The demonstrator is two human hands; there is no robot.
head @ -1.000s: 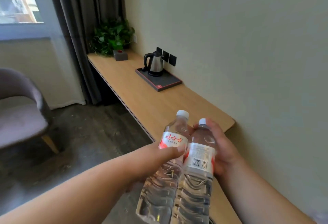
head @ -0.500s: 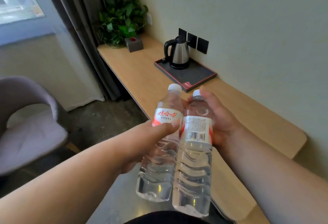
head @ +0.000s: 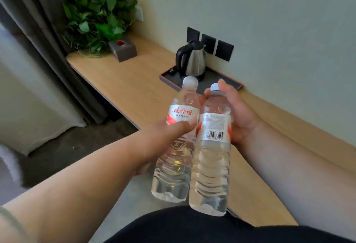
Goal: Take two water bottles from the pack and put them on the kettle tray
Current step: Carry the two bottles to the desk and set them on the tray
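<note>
Two clear water bottles with white caps and red-and-white labels are held side by side in front of me. My left hand (head: pixel 163 133) grips the left bottle (head: pixel 176 146) around its label. My right hand (head: pixel 237 111) wraps the right bottle (head: pixel 211 156) from behind, near the neck. Both bottles hang above the near part of the wooden shelf (head: pixel 134 88). Beyond them lies the dark kettle tray (head: pixel 231 83) with a red edge, against the wall. A steel kettle (head: pixel 193 59) with a black handle stands on the tray's far half.
A grey tissue box (head: pixel 123 50) and a leafy potted plant (head: pixel 96 15) sit at the shelf's far end. Black wall sockets (head: pixel 223 49) are behind the kettle. Dark curtains (head: pixel 38 21) hang at left, with grey floor (head: pixel 77 142) below the shelf.
I have come closer to the shelf. The kettle and tray appear larger and nearer, just beyond the bottle caps. Both hands keep the same hold on the bottles.
</note>
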